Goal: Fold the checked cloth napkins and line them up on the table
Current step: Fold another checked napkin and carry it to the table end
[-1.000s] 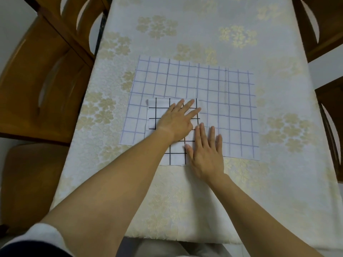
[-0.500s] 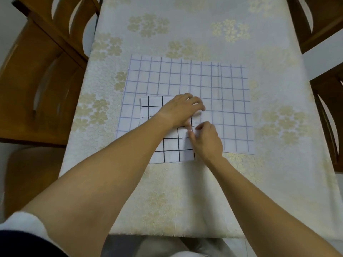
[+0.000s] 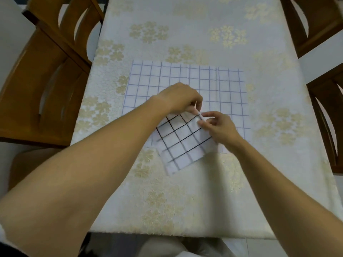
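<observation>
A small folded white napkin with black checks [image 3: 182, 143] hangs lifted and turned at a slant over the table's middle. My left hand [image 3: 181, 98] pinches its far edge. My right hand [image 3: 218, 127] pinches its far right corner, close beside the left. Under and behind it a larger white napkin with blue checks [image 3: 185, 80] lies spread flat on the table. The black-checked napkin's near corner reaches past the blue one's front edge.
The table wears a cream tablecloth with gold flowers [image 3: 167, 197]. Wooden chairs stand on the left [image 3: 46, 86] and on the right [image 3: 326, 112]. The table's near edge [image 3: 176, 235] runs just above my lap.
Both hands went from pressing flat on the black-checked napkin to pinching its far edge. They have lifted it and turned it to a slant.
</observation>
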`<state>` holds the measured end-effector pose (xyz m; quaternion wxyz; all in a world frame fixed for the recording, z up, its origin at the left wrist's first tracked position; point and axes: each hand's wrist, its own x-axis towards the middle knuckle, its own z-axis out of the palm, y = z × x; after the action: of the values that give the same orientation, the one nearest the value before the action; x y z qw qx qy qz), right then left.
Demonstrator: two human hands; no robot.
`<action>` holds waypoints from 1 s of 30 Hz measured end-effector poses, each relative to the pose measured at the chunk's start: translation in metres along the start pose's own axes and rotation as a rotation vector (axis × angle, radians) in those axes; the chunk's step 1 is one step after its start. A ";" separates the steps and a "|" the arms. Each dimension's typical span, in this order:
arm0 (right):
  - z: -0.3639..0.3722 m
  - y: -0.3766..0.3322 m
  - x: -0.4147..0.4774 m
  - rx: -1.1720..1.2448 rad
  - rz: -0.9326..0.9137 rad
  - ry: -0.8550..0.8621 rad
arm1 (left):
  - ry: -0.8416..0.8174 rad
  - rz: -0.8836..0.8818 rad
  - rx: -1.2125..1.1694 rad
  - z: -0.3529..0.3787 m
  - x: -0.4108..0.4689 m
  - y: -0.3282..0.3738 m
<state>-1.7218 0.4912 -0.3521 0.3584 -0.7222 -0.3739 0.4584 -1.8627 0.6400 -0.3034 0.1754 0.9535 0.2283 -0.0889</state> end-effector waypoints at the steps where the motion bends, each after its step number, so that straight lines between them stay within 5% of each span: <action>1: -0.009 -0.003 0.002 0.038 0.007 -0.005 | -0.010 -0.052 -0.053 -0.008 -0.002 -0.001; 9: -0.052 0.003 0.021 0.041 0.066 0.141 | 0.015 -0.390 -0.448 0.011 -0.031 -0.034; 16: -0.038 0.003 0.018 0.363 0.233 0.115 | 0.198 -0.632 -1.158 0.049 -0.056 -0.039; 20: -0.027 0.008 0.011 0.033 0.144 0.080 | 0.203 -0.653 -1.146 0.064 -0.070 -0.040; 25: -0.028 -0.004 0.011 -0.010 0.080 0.108 | 0.271 -0.641 -1.284 0.059 -0.073 -0.041; 30: -0.022 0.020 0.011 -0.217 -0.048 0.224 | 0.324 -0.605 -0.919 0.068 -0.073 -0.045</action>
<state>-1.6942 0.4872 -0.3668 0.3286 -0.7940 -0.3962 0.3233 -1.9537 0.6223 -0.3610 0.5016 0.6729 0.5301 0.1207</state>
